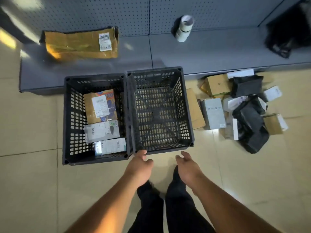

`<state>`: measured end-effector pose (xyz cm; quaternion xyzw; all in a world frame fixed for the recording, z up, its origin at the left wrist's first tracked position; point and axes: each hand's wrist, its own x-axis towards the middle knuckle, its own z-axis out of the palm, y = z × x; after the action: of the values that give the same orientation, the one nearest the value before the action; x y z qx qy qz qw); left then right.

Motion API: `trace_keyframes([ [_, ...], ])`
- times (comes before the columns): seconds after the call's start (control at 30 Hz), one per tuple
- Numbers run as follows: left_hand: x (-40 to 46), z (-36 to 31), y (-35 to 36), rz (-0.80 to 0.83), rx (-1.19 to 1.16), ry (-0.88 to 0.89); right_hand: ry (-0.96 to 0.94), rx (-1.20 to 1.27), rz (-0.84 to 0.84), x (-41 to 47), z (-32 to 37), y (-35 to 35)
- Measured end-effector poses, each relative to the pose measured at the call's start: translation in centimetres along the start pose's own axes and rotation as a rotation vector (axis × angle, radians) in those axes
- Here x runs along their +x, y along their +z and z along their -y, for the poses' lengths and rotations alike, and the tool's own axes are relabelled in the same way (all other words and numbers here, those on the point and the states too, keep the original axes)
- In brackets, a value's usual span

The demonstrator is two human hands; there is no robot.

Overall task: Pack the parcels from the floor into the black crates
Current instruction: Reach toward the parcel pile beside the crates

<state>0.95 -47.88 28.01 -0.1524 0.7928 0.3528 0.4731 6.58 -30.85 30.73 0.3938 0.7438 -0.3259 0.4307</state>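
Observation:
Two black slotted crates stand side by side on the tiled floor. The left crate (68, 121) holds a brown parcel (99, 105) with a white label and two flat grey packets (101, 131). Nothing lies in the right crate (185, 106). A heap of parcels (235, 106) lies on the floor to its right: brown boxes, a grey box (213, 113), white packets and black bags. My left hand (139, 165) hovers at the right crate's near rim, fingers apart, holding nothing. My right hand (186, 165) hangs just in front of that crate, open as well.
A low grey shelf (168, 52) with a pegboard back runs behind the crates. On it lie a flattened brown cardboard parcel (80, 44), a white cylinder (184, 28) and a black bag (289, 31). My dark-trousered legs (165, 207) stand below the hands.

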Motion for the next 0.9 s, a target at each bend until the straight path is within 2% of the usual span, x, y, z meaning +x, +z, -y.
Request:
trace_keyframes([
  [0.03, 0.0, -0.4, 0.7, -0.001, -0.008, 0.007, -0.037, 0.028, -0.009, 0.1, -1.0, -0.5],
  [0.13, 0.2, -2.1, 2.8, -0.013, -0.023, 0.031, -0.174, -0.089, -0.115, 0.3, -3.7, -2.1],
  [0.2, 0.4, -3.5, 4.4, -0.007, -0.02, 0.049, -0.161, -0.11, -0.127, 1.1, -5.3, -3.3],
  [0.33, 1.2, -6.7, 8.3, 0.001, -0.034, 0.077, 0.029, -0.042, -0.016, 3.6, -7.7, -6.4],
  [0.47, 2.8, -10.4, 12.7, -0.013, -0.043, 0.073, 0.0, -0.061, 0.02, 6.8, -9.7, -10.0],
  [0.6, 5.3, -14.4, 17.7, -0.061, -0.092, 0.014, 0.009, 0.14, 0.046, 11.2, -11.3, -14.2],
  [0.67, 6.7, -16.1, 20.6, -0.058, -0.137, -0.033, -0.038, 0.279, -0.002, 13.1, -11.9, -17.0],
  [0.9, 12.3, -21.4, 27.8, -0.019, -0.102, -0.069, -0.088, 0.269, 0.043, 21.3, -14.7, -26.6],
])
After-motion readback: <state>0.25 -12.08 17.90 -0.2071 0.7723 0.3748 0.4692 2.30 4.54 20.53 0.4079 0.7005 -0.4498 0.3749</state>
